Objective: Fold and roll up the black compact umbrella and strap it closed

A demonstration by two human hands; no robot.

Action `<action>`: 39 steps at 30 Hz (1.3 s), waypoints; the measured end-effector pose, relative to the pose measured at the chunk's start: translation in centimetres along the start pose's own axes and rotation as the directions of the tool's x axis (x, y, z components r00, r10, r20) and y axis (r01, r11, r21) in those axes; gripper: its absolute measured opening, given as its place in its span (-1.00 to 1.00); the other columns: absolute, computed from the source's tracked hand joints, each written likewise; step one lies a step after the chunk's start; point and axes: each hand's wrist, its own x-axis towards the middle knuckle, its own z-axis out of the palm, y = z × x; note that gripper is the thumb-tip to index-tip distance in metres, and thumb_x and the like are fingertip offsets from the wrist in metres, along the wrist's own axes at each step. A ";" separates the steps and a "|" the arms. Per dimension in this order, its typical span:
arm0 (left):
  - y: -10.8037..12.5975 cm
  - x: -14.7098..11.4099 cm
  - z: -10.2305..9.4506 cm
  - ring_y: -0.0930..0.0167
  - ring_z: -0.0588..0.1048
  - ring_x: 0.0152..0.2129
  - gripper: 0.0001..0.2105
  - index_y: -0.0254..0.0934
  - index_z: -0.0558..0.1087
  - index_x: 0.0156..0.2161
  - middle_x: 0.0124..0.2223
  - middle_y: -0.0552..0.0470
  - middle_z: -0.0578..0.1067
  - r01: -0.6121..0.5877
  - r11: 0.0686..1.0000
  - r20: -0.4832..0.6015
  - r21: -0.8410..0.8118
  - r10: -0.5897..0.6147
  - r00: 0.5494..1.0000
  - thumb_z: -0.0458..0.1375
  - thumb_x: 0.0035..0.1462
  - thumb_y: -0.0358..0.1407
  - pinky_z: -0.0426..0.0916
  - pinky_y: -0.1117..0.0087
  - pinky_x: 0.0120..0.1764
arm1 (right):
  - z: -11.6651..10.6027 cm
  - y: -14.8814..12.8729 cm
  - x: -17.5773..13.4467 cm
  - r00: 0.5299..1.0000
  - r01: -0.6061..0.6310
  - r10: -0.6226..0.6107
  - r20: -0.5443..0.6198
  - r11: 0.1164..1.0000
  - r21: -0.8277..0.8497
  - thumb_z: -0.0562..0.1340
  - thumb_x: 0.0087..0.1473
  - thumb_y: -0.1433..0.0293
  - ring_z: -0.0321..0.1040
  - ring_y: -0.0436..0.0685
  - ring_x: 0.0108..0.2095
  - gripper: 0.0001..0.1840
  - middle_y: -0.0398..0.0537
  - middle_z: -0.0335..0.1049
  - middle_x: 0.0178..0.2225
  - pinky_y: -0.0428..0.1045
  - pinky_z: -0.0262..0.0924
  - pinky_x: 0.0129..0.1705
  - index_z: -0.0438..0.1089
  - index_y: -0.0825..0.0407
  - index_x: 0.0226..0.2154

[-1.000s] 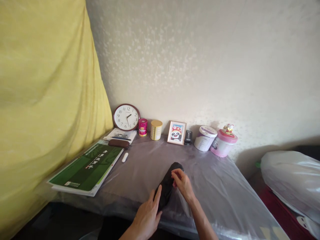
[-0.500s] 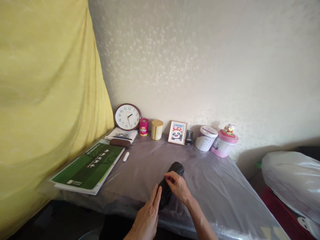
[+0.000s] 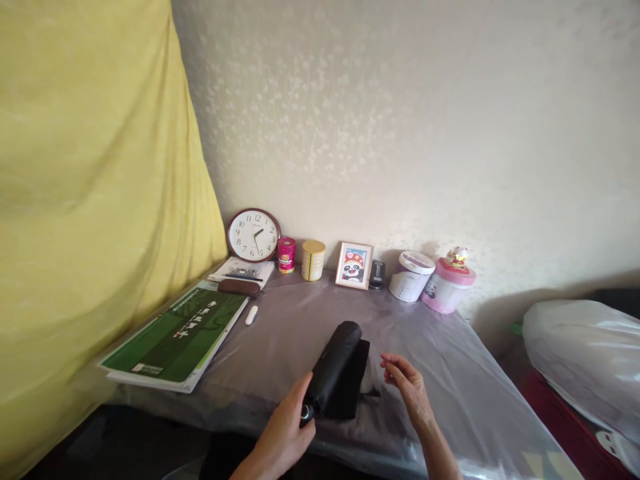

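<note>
A folded black umbrella [image 3: 336,360] lies slanted near the table's front edge. My left hand [image 3: 287,427] is closed around its near end, at the handle [image 3: 306,413], which has a pale ring-shaped mark. Against the umbrella's right side lies a flat piece of black cloth [image 3: 354,383], with a small dark strap [image 3: 371,393] sticking out to the right. Whether this cloth is attached to the umbrella, I cannot tell. My right hand [image 3: 407,390] hovers to the right of the cloth, apart from it, with loosely bent fingers and nothing visible in them.
Green-covered books [image 3: 185,333], a brown case [image 3: 239,287] and a small white object [image 3: 251,315] occupy the left side. Along the wall stand a clock [image 3: 254,235], a pink tin [image 3: 287,255], a yellow tin [image 3: 313,260], a picture frame [image 3: 354,265] and tubs [image 3: 411,277].
My right hand has left the umbrella and moved right. The black cloth now lies spread beside the umbrella's right side. My left hand has gone from lying alongside to gripping the handle.
</note>
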 end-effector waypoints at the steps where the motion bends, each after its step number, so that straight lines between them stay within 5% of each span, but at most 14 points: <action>1: 0.0 0.1 -0.5 0.41 0.51 -0.28 -0.36 -0.13 -0.09 0.21 0.08 -0.08 0.34 0.074 0.991 0.042 -0.111 -0.070 0.997 -0.06 -0.02 -0.41 0.43 0.43 -0.32 | -0.3 0.4 0.1 1.000 -0.002 0.002 -0.023 1.000 0.008 0.33 -0.30 0.10 0.26 0.02 -0.53 -0.56 -0.09 0.41 -0.48 -0.05 0.23 -0.44 0.47 0.07 -0.37; 4: -0.7 0.1 -1.6 0.46 0.51 -0.50 -0.43 -0.15 -0.14 0.21 0.01 -0.10 0.38 0.201 0.954 0.052 -0.221 -0.195 0.980 -0.12 0.07 -0.29 0.37 0.48 -0.56 | -0.6 1.7 0.2 0.997 0.012 -0.011 -0.072 1.000 0.001 0.31 -0.29 0.08 0.24 0.02 -0.56 -0.56 -0.08 0.41 -0.50 -0.06 0.21 -0.47 0.46 0.08 -0.41; 8: -1.8 -0.2 -1.8 0.28 0.37 -0.02 -0.47 -0.19 -0.15 0.23 0.25 -0.17 0.04 0.018 0.976 -0.275 0.219 0.044 0.960 -0.18 0.15 -0.29 0.36 0.31 -0.11 | -0.7 3.1 -0.1 0.994 0.029 -0.036 -0.103 0.997 -0.066 0.27 -0.25 0.10 0.25 0.03 -0.56 -0.60 -0.08 0.41 -0.48 -0.07 0.19 -0.49 0.47 0.07 -0.41; 12: -2.3 0.0 -1.2 0.29 0.37 -0.02 -0.33 0.00 -0.34 0.23 0.32 -0.06 -0.30 0.010 0.858 -0.212 0.514 0.116 0.970 -0.17 0.09 -0.47 0.37 0.37 -0.18 | -0.7 3.9 -0.3 0.993 0.070 -0.080 -0.088 0.991 -0.111 0.24 -0.20 0.09 0.26 0.04 -0.56 -0.61 -0.08 0.41 -0.48 -0.07 0.20 -0.49 0.47 0.05 -0.40; 16: -2.5 1.1 -1.2 0.32 0.34 0.01 -0.16 -0.01 -0.34 0.23 0.33 -0.07 -0.33 0.044 0.788 -0.128 0.614 0.044 0.991 -0.17 -0.11 -0.67 0.34 0.45 -0.19 | -0.8 4.3 -0.3 0.995 0.074 -0.082 -0.057 0.988 -0.136 0.20 -0.15 0.12 0.27 0.05 -0.55 -0.63 -0.08 0.42 -0.47 -0.07 0.19 -0.48 0.47 0.06 -0.38; 19: -2.3 1.8 -2.6 0.37 0.36 -0.01 -0.16 -0.11 -0.25 0.25 0.31 -0.10 -0.17 0.013 0.860 -0.099 0.510 0.043 0.994 -0.13 -0.16 -0.65 0.30 0.47 -0.13 | -0.8 4.4 -0.4 0.995 0.083 -0.092 -0.042 0.982 -0.170 0.18 -0.12 0.14 0.27 0.05 -0.53 -0.64 -0.09 0.41 -0.47 -0.06 0.18 -0.45 0.46 0.05 -0.36; 22: -1.8 2.1 -4.6 0.46 0.44 -0.21 -0.25 -0.18 -0.11 0.22 0.18 -0.11 0.20 -0.031 0.991 -0.077 0.132 0.041 0.996 -0.05 -0.14 -0.52 0.34 0.51 -0.24 | -0.8 4.4 -0.5 0.994 0.093 -0.102 -0.038 0.980 -0.178 0.17 -0.11 0.15 0.26 0.05 -0.53 -0.65 -0.08 0.42 -0.47 -0.06 0.18 -0.44 0.46 0.05 -0.37; 24: -1.5 2.1 -5.6 0.51 0.43 -0.53 -0.36 -0.20 -0.03 0.17 -0.19 0.01 0.47 0.071 0.973 -0.004 -0.222 -0.074 0.997 -0.02 -0.08 -0.38 0.33 0.51 -0.50 | -0.8 4.4 -0.4 0.994 0.098 -0.105 -0.036 0.982 -0.164 0.18 -0.12 0.13 0.27 0.05 -0.53 -0.64 -0.08 0.43 -0.46 -0.06 0.19 -0.43 0.47 0.06 -0.37; 27: -1.2 2.1 -6.0 0.55 0.26 -0.75 -0.57 -0.28 0.19 -0.04 -0.62 0.24 0.31 0.168 0.861 0.094 -0.481 -0.140 0.986 0.00 -0.03 -0.14 0.18 0.54 -0.65 | -0.8 4.7 -0.2 0.994 0.101 -0.106 -0.029 0.986 -0.135 0.19 -0.13 0.12 0.30 0.08 -0.50 -0.62 -0.06 0.43 -0.45 -0.05 0.21 -0.42 0.47 0.05 -0.36; 31: -0.7 2.3 -5.0 0.49 0.35 -0.69 -0.62 -0.25 0.26 -0.14 -0.56 0.18 0.36 0.097 0.923 -0.006 -0.373 -0.106 0.994 0.05 -0.07 -0.10 0.27 0.46 -0.57 | -1.0 5.2 -0.1 0.994 0.104 -0.107 -0.015 0.985 -0.141 0.18 -0.13 0.10 0.29 0.08 -0.52 -0.61 -0.06 0.43 -0.46 -0.04 0.22 -0.44 0.47 0.04 -0.37; 33: -0.5 2.4 -4.5 0.35 0.48 -0.37 -0.59 -0.22 0.26 -0.07 -0.31 0.03 0.46 -0.026 0.987 -0.196 -0.156 -0.005 0.981 0.07 -0.10 -0.20 0.37 0.34 -0.28 | -1.0 5.2 -0.1 0.994 0.108 -0.112 -0.016 0.981 -0.161 0.18 -0.12 0.09 0.28 0.07 -0.53 -0.60 -0.06 0.44 -0.46 -0.04 0.22 -0.44 0.48 0.04 -0.36; 35: -0.3 2.4 -4.4 0.30 0.39 -0.09 -0.55 -0.20 0.24 -0.01 -0.05 -0.04 0.40 -0.111 0.994 -0.321 0.024 0.112 0.940 0.05 -0.11 -0.26 0.26 0.29 -0.02 | -1.0 5.0 -0.1 0.992 0.115 -0.121 -0.024 0.978 -0.175 0.18 -0.14 0.09 0.29 0.08 -0.52 -0.59 -0.05 0.45 -0.45 -0.04 0.22 -0.43 0.49 0.05 -0.37; 39: 0.4 2.1 -4.8 0.36 0.48 -0.32 -0.49 -0.21 0.13 0.08 -0.07 -0.05 0.42 0.020 0.992 -0.180 -0.128 -0.043 0.983 -0.01 -0.04 -0.25 0.37 0.29 -0.20 | -0.9 4.5 -0.2 0.992 0.120 -0.127 -0.026 0.976 -0.180 0.18 -0.15 0.07 0.33 0.12 -0.48 -0.60 -0.05 0.46 -0.47 -0.04 0.23 -0.43 0.49 0.03 -0.40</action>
